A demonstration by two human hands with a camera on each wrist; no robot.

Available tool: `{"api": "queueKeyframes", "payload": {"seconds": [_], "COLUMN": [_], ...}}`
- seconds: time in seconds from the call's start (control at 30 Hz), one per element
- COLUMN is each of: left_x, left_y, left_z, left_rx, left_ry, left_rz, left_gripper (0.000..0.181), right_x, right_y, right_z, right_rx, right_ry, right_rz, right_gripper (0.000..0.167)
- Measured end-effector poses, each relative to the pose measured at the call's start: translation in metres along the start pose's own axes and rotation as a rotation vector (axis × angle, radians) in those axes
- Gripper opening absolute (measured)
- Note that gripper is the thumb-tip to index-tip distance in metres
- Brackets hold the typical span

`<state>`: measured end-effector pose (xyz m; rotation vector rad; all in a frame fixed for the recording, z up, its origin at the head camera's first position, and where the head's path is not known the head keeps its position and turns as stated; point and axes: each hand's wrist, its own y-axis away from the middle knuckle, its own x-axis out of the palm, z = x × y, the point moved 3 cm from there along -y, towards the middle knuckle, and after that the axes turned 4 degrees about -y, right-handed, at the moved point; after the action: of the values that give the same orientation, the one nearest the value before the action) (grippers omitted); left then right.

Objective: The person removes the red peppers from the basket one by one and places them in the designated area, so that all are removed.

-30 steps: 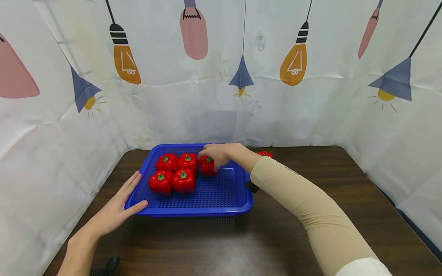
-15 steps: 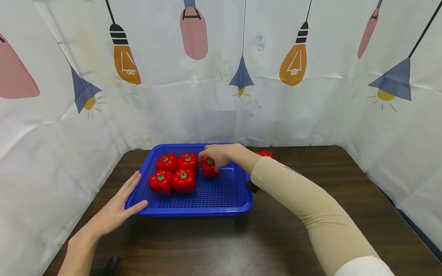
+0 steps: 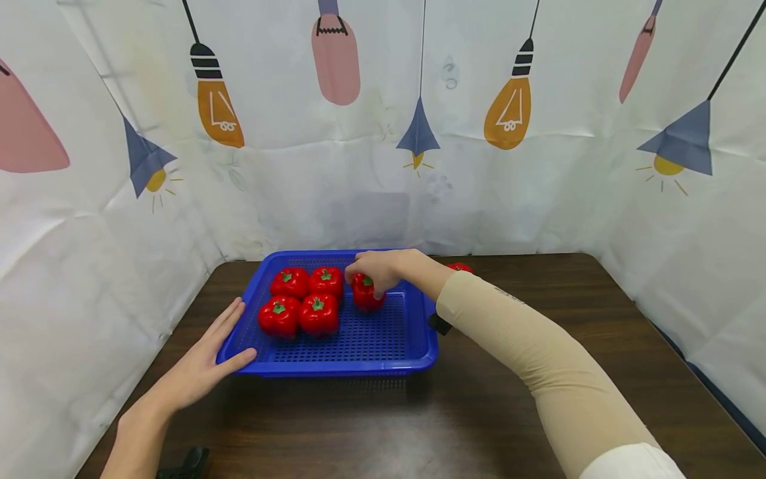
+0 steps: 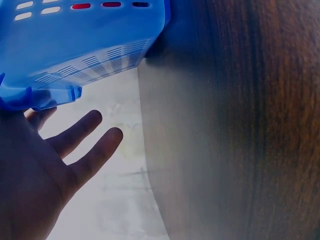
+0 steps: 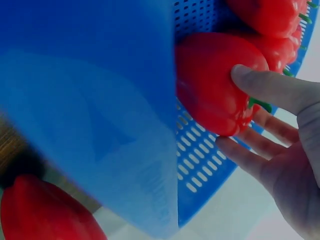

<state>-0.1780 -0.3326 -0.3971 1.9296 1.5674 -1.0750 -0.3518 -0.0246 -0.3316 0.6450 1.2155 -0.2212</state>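
Observation:
In the head view my right hand reaches over the back right of a blue plastic basket and grips a red bell pepper with a green stem. The right wrist view shows the thumb on one side of this bell pepper and the fingers on the other. Several more red bell peppers stand grouped in the basket's left half, stems up. My left hand rests along the basket's left rim, its fingers straight and the thumb over the front corner. From below, the left wrist view shows those spread fingers beside the basket wall.
Another red bell pepper lies on the dark wooden table outside the basket, behind the right forearm and partly hidden. A white curtain printed with lamps encloses the table. A black object shows by the left wrist.
The gripped bell pepper has shifted slightly right and towards me, away from the grouped ones, along with my right hand. My left hand and the basket stay where they were.

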Motion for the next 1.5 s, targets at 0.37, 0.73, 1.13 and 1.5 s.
{"api": "queueKeyframes", "payload": {"seconds": [0.37,0.73,1.13,1.5], "left_x": [0.0,0.0,-0.001,0.001], "left_y": [0.0,0.0,-0.001,-0.001], "left_z": [-0.001,-0.001,-0.001,0.0], "left_rx": [-0.007,0.003,0.004,0.009], "left_ry": [-0.004,-0.002,-0.006,0.0], "left_rz": [0.001,-0.005,-0.007,-0.009], "left_gripper": [0.089,0.088,0.088,0.088], "right_x": [-0.012,-0.024,-0.043,-0.051], "right_y": [0.023,0.06,0.107,0.147], "right_z": [-0.003,-0.008,-0.022,-0.042], "right_rx": [-0.051,-0.079,-0.123,-0.14], "right_ry": [-0.024,-0.089,-0.135,-0.145], "right_rz": [-0.038,-0.094,-0.219,-0.334], "right_gripper": [0.055,0.053,0.056,0.057]}}
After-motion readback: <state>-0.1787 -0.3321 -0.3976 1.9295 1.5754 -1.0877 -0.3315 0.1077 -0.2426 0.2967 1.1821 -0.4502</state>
